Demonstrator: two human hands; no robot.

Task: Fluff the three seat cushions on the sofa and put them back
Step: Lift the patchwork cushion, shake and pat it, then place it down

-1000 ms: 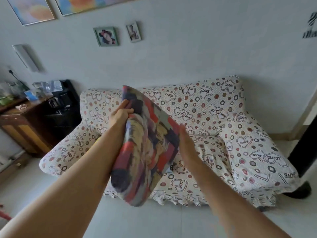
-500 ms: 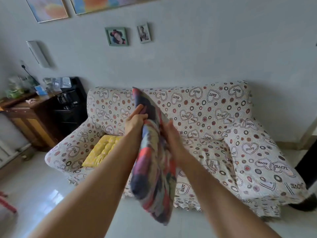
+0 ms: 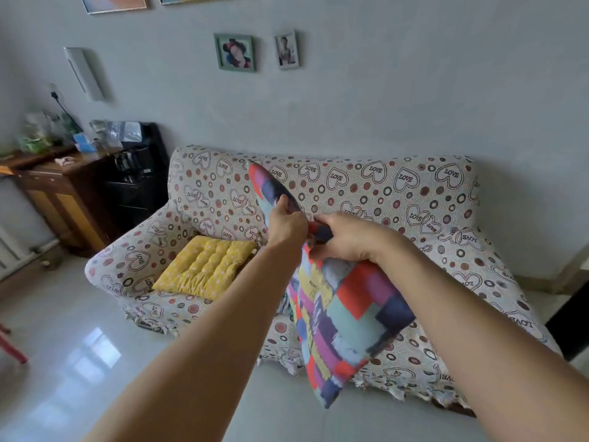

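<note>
A patchwork cushion (image 3: 344,314) in red, blue, teal and purple hangs in the air in front of the sofa (image 3: 398,199), tilted with one corner pointing up. My left hand (image 3: 287,221) grips its upper edge near that corner. My right hand (image 3: 347,237) grips the same edge a little to the right, fingers curled into the fabric. A yellow tufted cushion (image 3: 207,266) lies flat on the left seat of the sofa. The sofa wears a cream cover printed with hearts and circles. I see no third cushion.
A dark wooden sideboard (image 3: 63,193) with clutter on top stands left of the sofa, a black shelf unit (image 3: 140,177) beside it. Framed pictures (image 3: 236,52) hang on the wall. Glossy tiled floor (image 3: 79,362) lies in front. A dark object (image 3: 570,320) sits at the right edge.
My right hand has gone from pressing flat against the cushion's side to gripping its upper edge. The cushion has swung so its face shows on the right. The yellow cushion has come into view.
</note>
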